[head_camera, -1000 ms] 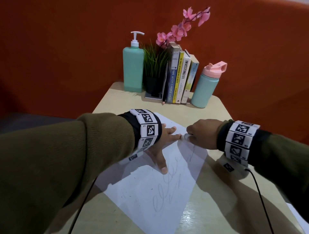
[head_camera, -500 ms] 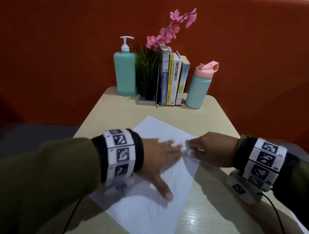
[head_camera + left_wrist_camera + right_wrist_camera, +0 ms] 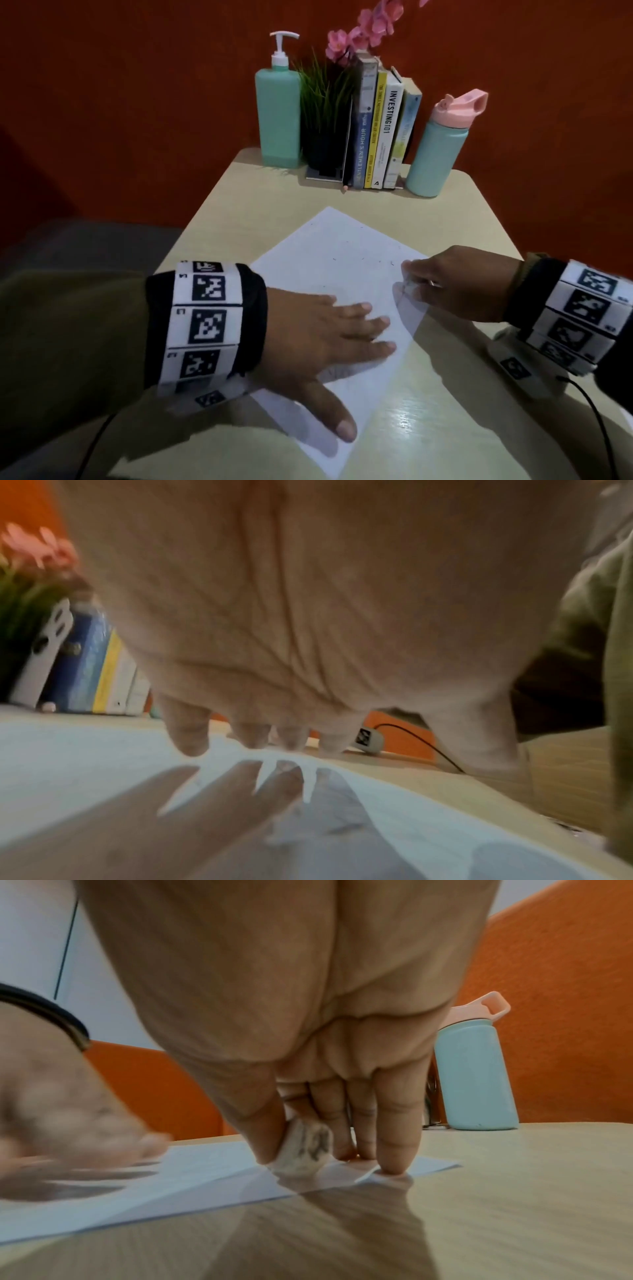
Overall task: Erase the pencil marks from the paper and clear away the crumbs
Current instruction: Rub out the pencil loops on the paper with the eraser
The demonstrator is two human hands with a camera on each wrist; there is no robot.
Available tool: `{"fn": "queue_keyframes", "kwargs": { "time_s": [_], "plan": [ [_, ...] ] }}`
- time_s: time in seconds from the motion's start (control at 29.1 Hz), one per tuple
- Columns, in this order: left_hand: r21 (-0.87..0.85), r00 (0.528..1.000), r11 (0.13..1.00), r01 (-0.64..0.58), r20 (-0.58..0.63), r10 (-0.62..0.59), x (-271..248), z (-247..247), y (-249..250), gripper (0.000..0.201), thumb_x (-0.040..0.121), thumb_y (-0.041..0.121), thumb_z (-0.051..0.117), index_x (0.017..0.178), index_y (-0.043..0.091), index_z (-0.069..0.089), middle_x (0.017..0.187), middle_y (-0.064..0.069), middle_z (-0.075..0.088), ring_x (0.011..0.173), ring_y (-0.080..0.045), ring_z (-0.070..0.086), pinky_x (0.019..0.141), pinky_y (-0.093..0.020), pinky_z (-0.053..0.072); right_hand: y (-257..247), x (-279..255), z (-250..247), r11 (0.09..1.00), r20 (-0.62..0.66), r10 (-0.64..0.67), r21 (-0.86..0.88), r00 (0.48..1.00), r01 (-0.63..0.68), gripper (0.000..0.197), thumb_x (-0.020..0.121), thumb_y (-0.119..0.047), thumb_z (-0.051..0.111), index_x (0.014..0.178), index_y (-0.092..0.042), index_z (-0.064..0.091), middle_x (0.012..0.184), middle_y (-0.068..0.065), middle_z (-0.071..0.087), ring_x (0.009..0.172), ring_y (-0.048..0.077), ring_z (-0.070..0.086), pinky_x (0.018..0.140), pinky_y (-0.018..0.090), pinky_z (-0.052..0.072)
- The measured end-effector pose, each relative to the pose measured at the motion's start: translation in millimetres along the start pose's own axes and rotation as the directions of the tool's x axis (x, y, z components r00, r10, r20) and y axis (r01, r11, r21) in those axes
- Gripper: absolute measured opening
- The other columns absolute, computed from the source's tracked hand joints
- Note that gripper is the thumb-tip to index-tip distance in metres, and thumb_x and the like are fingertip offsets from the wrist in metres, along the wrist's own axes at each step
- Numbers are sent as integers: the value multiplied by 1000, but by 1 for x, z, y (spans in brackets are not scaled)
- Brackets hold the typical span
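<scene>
Since half a second ago the left hand (image 3: pixel 318 346) has slid across the paper (image 3: pixel 342 260) with its fingers spread wider, and its smeared look in the right wrist view shows it moving. Largest of all, the tabletop (image 3: pixel 445 394), pale wood, carries the paper lying cornerwise on it, one corner pointing at the row of books (image 3: pixel 380 126) at the far edge. Beside the books, a mint pump bottle (image 3: pixel 278 116) and a potted plant (image 3: pixel 325 113) stand on one side and a mint water bottle (image 3: pixel 436 154) with a pink lid on the other. On the paper the left hand lies flat and released, palm down, fingers straight, thumb reaching toward the paper's near corner. At the paper's right corner the right hand (image 3: pixel 455 284) grasps a smudged white eraser (image 3: pixel 304 1150), pinched between thumb and fingers and pressed to the sheet just beyond the left fingertips (image 3: pixel 380 322). Tiny dark crumbs (image 3: pixel 363 258) speckle the paper on the far side of both hands.
</scene>
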State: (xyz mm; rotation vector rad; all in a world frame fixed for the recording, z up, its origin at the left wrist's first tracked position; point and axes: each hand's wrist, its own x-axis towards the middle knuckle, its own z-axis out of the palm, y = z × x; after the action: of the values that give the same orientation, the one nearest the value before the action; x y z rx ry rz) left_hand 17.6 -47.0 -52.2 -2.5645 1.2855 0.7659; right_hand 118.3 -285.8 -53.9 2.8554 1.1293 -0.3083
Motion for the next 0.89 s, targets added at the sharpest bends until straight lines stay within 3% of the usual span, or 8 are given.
{"fn": "queue_keyframes", "kwargs": {
  "time_s": [0.07,0.21,0.31,0.41,0.58,0.69,0.79,0.89],
  "plan": [
    [-2,995,996,89,40,-89,-4,9,-5,102,80,81,32,154,30,-17,159,5,-28,146,-14,-25,120,-45,-6,1,0,0,1000,3,-4,2,1000,4,25,92,-43,42,88,-21,52,70,-2,57,66,19,51,67,37,47],
    [-73,900,897,435,30,-434,-13,11,-53,110,80,83,31,154,18,-17,161,-5,-24,150,-23,-14,121,-48,7,0,1,1,1000,14,9,-6,1000,-9,27,91,-45,42,85,-20,49,67,-2,54,64,18,51,66,39,48],
    [4,973,974,229,-30,-228,-17,8,-37,106,80,83,29,153,23,-19,160,-1,-27,148,-20,-21,120,-43,-4,-1,1,2,1000,18,22,-16,1000,-22,26,91,-45,41,85,-21,48,67,-2,53,64,18,50,66,39,48],
    [3,998,999,41,51,-41,-19,14,-4,99,82,80,32,152,33,-19,158,6,-30,145,-13,-27,117,-38,-10,-2,1,1,999,20,34,-20,999,-33,24,91,-44,42,86,-22,49,68,-3,54,64,17,50,66,38,47],
    [20,904,905,426,15,-426,-26,16,-48,112,74,88,19,154,18,-18,161,-6,-25,150,-22,-15,120,-45,3,-6,0,-1,999,32,47,-21,998,-46,23,93,-43,43,88,-22,51,67,-4,54,61,12,48,64,36,45],
    [76,982,980,186,-46,-183,-31,16,-24,112,70,92,7,153,22,-19,160,-4,-27,148,-22,-21,121,-44,-2,-5,0,0,998,30,55,-23,998,-54,22,93,-43,43,88,-23,51,69,-4,55,63,13,50,65,36,47],
    [53,995,997,-51,-85,55,-36,27,17,100,75,82,17,154,29,-13,162,-1,-21,149,-20,-18,119,-44,-3,-4,1,1,999,34,43,-29,998,-42,22,92,-44,42,87,-24,49,71,-4,57,65,17,52,68,39,49],
    [5,988,990,138,65,-138,-47,37,-2,104,80,82,31,151,29,-24,157,-1,-34,145,-18,-28,121,-46,-5,-3,1,2,999,38,41,-32,998,-40,24,92,-46,41,87,-23,48,70,-4,58,66,17,53,67,39,48]
  ]
}}
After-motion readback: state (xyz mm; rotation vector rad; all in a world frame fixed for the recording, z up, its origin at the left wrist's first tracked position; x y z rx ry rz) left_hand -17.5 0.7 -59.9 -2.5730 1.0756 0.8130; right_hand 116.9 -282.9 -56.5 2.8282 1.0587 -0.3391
